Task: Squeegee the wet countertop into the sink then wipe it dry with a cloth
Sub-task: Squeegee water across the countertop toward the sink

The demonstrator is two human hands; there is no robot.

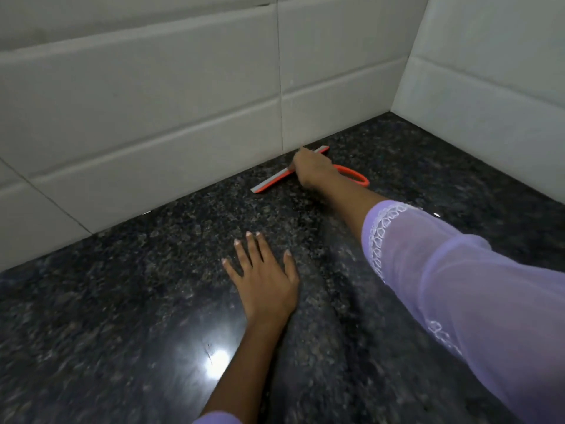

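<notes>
An orange squeegee (272, 181) with a grey blade lies on the dark speckled granite countertop (122, 301), close to the back wall. My right hand (313, 171) reaches far forward and grips it where the looped orange handle meets the blade. My left hand (263, 276) rests flat on the countertop nearer to me, fingers spread and straight. No sink and no cloth are in view.
White tiled walls (153, 102) rise behind the counter and on the right (489, 102), meeting in a corner at the back right. A bright light glare (214, 356) reflects off the counter near my left forearm.
</notes>
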